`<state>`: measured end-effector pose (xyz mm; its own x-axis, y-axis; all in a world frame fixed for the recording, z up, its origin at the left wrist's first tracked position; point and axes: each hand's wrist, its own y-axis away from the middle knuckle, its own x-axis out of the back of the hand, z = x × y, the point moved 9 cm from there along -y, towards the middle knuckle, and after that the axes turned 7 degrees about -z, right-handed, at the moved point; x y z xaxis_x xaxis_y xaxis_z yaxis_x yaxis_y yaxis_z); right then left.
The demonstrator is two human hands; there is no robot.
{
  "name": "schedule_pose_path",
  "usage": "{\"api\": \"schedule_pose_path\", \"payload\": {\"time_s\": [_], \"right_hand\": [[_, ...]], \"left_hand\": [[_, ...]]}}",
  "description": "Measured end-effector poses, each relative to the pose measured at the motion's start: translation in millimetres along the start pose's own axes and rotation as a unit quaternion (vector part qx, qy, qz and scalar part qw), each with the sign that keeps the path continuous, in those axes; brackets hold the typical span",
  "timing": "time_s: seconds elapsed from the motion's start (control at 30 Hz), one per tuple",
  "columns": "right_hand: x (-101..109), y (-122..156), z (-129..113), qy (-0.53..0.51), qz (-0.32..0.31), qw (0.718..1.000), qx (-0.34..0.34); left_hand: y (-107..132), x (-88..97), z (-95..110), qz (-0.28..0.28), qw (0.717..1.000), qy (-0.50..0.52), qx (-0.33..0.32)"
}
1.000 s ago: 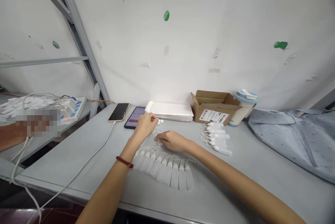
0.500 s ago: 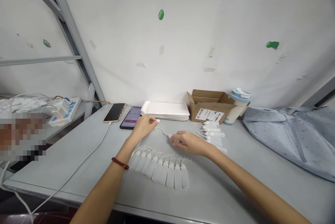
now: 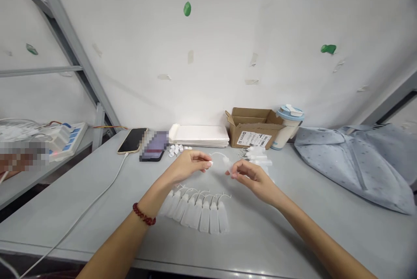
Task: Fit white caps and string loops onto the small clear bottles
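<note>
My left hand and my right hand are raised just above the grey table. Between them they hold one small white tag with a thin loop. The left fingers pinch the small white end piece, the right fingers pinch the tag body. Below the hands lies a fanned row of several white tags. A second bunch of white tags lies behind my right hand. A small heap of white caps sits near the phones.
At the back stand a stack of white sheets, an open cardboard box and a blue-lidded cup. Two phones lie at the left, one on a white cable. A blue cloth covers the right. Another person's blurred hand is at far left.
Both hands lifted off the table and came together over the tag row, holding the looped tag between them. The camera view has shifted, so everything sits further left.
</note>
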<state>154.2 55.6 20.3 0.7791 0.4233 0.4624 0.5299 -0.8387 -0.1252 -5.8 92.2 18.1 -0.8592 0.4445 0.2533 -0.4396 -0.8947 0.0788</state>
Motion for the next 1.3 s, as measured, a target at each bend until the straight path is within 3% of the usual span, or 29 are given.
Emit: {"api": "schedule_pose_path", "payload": {"time_s": [0.1, 0.27, 0.43, 0.67, 1.03, 1.3], "right_hand": [[-7.2, 0.5, -4.4, -0.094, -0.012, 0.995, -0.001], [-14.5, 1.7, -1.4, -0.159, -0.036, 0.986, -0.015], [-18.8, 2.8, -2.8, -0.159, -0.062, 0.985, -0.022], [-14.4, 3.3, -6.5, -0.136, -0.048, 0.989, -0.037], [-14.9, 3.1, 4.8, -0.159, -0.027, 0.986, -0.036], [-14.0, 3.7, 0.1, -0.123, -0.02, 0.992, -0.034]], "left_hand": [[0.3, -11.3, 2.0, -0.003, 0.998, 0.057, -0.017], [-1.5, -11.0, 0.1, 0.013, 0.996, 0.083, -0.042], [-0.7, -21.0, 3.5, -0.031, 0.998, 0.042, -0.031], [0.0, -31.5, -3.0, -0.078, 0.997, 0.025, -0.003], [-1.4, -26.5, -6.3, -0.054, 0.996, 0.068, -0.014], [0.2, -41.3, -8.0, -0.104, 0.994, 0.005, 0.013]]}}
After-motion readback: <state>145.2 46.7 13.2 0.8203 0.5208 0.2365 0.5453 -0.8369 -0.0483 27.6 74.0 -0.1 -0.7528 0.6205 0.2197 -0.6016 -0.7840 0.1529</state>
